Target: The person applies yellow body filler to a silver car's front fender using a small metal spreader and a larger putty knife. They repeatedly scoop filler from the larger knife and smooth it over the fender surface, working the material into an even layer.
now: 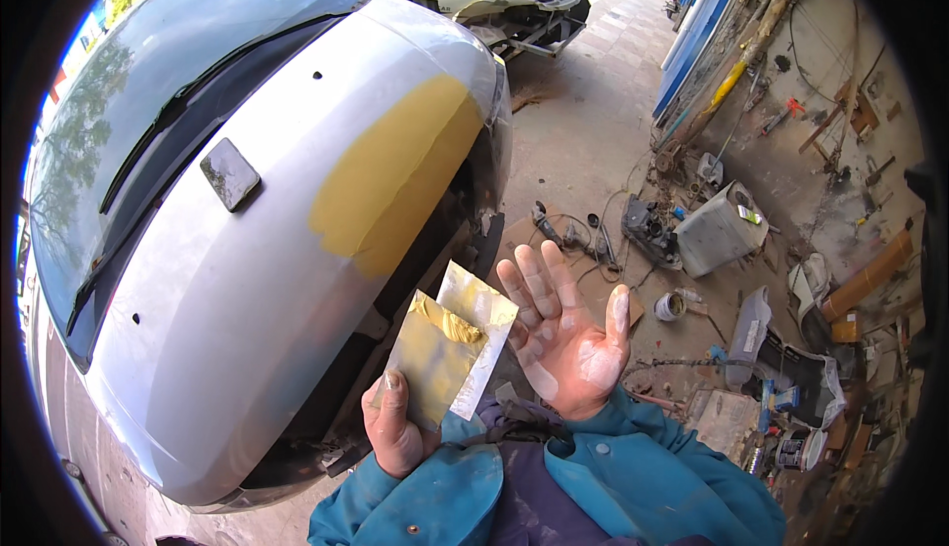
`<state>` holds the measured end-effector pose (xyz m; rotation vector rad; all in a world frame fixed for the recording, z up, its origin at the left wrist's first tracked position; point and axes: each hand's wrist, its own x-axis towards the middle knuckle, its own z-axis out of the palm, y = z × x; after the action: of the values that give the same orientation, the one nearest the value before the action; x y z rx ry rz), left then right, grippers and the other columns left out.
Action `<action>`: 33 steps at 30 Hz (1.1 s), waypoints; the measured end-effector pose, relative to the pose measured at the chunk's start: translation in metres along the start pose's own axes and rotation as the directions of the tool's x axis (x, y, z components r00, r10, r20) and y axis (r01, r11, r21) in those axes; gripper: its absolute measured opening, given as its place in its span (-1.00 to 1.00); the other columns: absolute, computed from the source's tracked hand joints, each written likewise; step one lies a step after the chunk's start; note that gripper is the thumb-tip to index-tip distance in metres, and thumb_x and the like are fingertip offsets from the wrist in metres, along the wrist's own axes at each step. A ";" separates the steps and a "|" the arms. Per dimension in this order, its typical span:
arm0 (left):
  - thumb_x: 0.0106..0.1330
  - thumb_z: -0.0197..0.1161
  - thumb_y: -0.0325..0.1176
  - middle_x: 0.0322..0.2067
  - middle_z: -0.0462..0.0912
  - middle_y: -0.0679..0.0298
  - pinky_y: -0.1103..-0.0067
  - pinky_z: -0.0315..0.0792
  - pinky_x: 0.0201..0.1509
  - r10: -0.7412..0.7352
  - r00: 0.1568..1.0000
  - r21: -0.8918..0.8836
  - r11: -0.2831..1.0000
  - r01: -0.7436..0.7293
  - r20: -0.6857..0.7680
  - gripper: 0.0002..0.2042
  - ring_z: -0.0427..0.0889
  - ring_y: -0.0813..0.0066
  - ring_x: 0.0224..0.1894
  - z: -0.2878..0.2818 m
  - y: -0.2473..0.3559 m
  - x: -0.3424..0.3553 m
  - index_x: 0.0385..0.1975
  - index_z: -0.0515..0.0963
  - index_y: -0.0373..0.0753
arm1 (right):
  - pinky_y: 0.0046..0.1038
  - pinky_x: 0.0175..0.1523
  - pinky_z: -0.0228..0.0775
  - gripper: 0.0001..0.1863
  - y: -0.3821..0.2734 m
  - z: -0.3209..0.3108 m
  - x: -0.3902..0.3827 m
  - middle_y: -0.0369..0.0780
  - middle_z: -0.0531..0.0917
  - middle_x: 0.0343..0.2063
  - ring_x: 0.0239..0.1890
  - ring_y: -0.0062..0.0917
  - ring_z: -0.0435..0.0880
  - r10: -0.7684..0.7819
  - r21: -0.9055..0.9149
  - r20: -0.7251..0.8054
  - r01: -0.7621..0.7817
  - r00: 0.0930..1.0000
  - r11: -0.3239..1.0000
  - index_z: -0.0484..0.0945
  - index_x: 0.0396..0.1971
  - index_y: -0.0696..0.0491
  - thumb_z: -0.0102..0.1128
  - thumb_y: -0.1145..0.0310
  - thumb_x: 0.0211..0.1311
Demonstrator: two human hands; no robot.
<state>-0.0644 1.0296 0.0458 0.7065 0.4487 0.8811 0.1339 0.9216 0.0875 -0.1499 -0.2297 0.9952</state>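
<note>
My left hand [397, 427] grips a flat putty board [425, 373], thumb across its lower corner. A ridge of yellow putty [450, 323] lies along the board's upper edge. Behind it, in the same hand, a second pale smeared sheet [494, 311] sticks out; whether it is a spreader I cannot tell. My right hand [563, 343] is open beside it, palm up and fingers stretched, with white dust on skin and fingertips. Ahead to the left is the silver car hood [247, 279], with a broad patch of yellow filler [405, 170] near its front edge.
A phone-like dark slab [230, 173] lies on the hood. Power tools and cords [573, 235], a pale box [722, 230] and an opened can [670, 306] stand on the floor to the right. Farther off is a partly dismantled car [504, 2].
</note>
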 end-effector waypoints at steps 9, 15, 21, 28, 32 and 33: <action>0.70 0.34 -0.06 0.02 0.87 -0.05 0.41 0.71 0.18 -0.151 0.986 0.069 0.987 0.146 0.077 -0.43 0.88 0.25 -0.04 0.003 0.007 -0.006 0.23 0.65 -0.63 | 0.21 0.85 -0.23 0.28 0.000 -0.027 0.013 0.06 -0.12 0.84 0.87 -0.02 -0.15 0.195 -0.231 0.195 -0.148 0.961 0.962 -0.13 0.89 -0.18 0.21 -0.56 0.43; 0.66 0.33 0.03 0.07 0.85 -0.10 0.37 0.76 0.16 -0.275 0.949 0.143 0.956 0.255 0.151 -0.33 0.91 0.21 -0.04 -0.006 0.005 -0.001 0.33 0.57 -0.62 | 0.07 0.86 -0.13 0.48 0.019 -0.034 0.010 0.01 -0.01 0.82 0.85 -0.13 -0.03 0.320 -0.159 0.261 -0.286 0.911 0.945 -0.16 0.88 -0.14 0.48 -0.56 0.20; 0.64 0.35 0.08 0.09 0.85 -0.10 0.35 0.75 0.23 -0.367 0.897 0.245 0.919 0.309 0.246 -0.27 0.91 0.19 0.02 -0.014 0.008 0.002 0.34 0.57 -0.64 | 0.15 0.79 0.13 0.70 0.019 -0.039 0.018 0.14 -0.02 0.79 0.82 -0.03 0.05 0.388 -0.285 0.221 -0.321 0.895 0.903 -0.19 0.88 -0.11 0.65 -0.64 -0.08; 0.67 0.35 0.00 0.02 0.87 -0.06 0.44 0.72 0.17 -0.273 0.942 0.088 0.961 0.261 0.192 -0.39 0.89 0.29 -0.02 0.003 0.006 0.001 0.21 0.67 -0.63 | 0.02 0.83 0.04 0.53 0.033 -0.040 0.010 0.01 0.10 0.78 0.81 -0.14 0.08 0.545 -0.103 0.127 -0.536 0.828 0.838 -0.10 0.86 0.00 0.59 -0.53 0.15; 0.68 0.32 -0.02 0.07 0.85 -0.10 0.40 0.74 0.19 -0.237 0.962 0.157 0.964 0.215 0.139 -0.36 0.91 0.21 -0.01 -0.002 0.007 0.001 0.29 0.59 -0.65 | -0.03 0.82 0.00 0.35 0.018 -0.037 0.015 -0.01 0.16 0.76 0.79 -0.18 0.14 0.276 -0.368 0.071 -0.232 0.959 0.901 -0.10 0.86 0.06 0.34 -0.51 0.43; 0.68 0.31 -0.02 0.10 0.84 -0.13 0.37 0.76 0.21 -0.230 0.963 0.176 0.963 0.204 0.138 -0.33 0.92 0.17 0.00 -0.004 0.007 0.002 0.35 0.55 -0.67 | -0.04 0.82 -0.01 0.31 0.014 -0.038 0.019 0.00 0.18 0.75 0.78 -0.18 0.16 0.226 -0.450 0.088 -0.164 0.970 0.878 -0.10 0.86 0.06 0.28 -0.52 0.48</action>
<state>-0.0698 1.0355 0.0474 0.8504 0.4499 0.5810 0.1427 0.9444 0.0503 -0.5284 -0.5775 1.1455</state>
